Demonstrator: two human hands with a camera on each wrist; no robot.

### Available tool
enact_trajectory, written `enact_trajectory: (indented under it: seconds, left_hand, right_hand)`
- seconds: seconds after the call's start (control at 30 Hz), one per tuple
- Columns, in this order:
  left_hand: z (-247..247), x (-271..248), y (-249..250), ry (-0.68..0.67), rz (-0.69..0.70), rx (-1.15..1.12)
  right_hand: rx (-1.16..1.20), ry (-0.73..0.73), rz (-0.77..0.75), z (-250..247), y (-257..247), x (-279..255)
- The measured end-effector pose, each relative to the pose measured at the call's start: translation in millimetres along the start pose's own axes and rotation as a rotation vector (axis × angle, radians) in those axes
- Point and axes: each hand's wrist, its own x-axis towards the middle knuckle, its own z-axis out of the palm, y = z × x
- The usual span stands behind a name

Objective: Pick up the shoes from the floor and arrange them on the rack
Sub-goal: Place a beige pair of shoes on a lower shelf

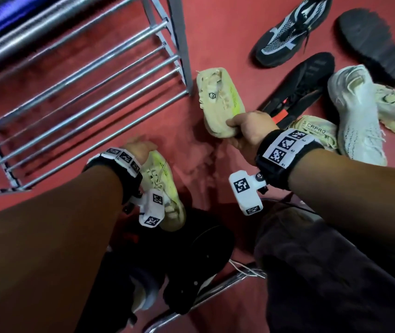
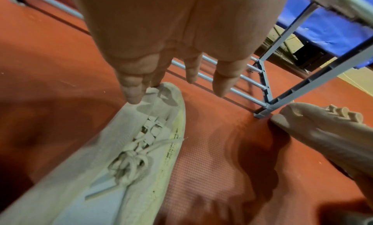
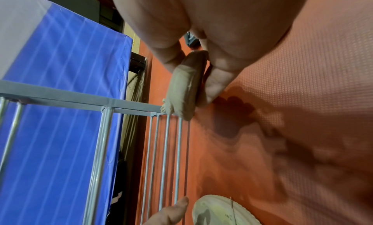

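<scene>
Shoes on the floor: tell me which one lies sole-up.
The black shoe at the far right of the head view: its dark lugged sole faces up. The white knit shoe and the black-and-grey sneaker beside it show their uppers.

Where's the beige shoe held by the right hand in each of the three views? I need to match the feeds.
Head: beige shoe upper centre, heel gripped by the right hand, beside the rack's corner post.
Left wrist: right edge, its sole facing the camera.
Right wrist: upper centre, seen end-on between the fingers.
Shared landmark: the grey rack corner post.
</scene>
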Motion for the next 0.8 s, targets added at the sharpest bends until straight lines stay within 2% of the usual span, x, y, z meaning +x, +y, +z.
enact_trajectory:
  seconds: [0.1,0.37,0.53,0.67,0.8]
  left_hand:
    - [-0.2,2.8,-1.7,-0.020,-0.020,0.073]
    - [1.1,8.6,0.3,0.076,0.002,0.155]
    - [9.6,2.9,-3.2,0.136,0.029,0.101]
    - [4.9,3.4,-7.5,0.176,0.014,0.212]
    - [1.8,17.5,2.5,0.145,-0.012,0.406]
  right_hand:
    - [-0.020,0.006,-0.013,0.6,3.0,1.3]
    - [-0.042,0.020,-0.009,4.9,6.6,3.5]
    - [-0.056,0.015,-0.016,2.9,8.0,5.2]
    - [-0.036,0.018,-0.008,0.5,7.9,7.9]
    - [-0.018,0.006,0.006,-0.1,6.7,7.3]
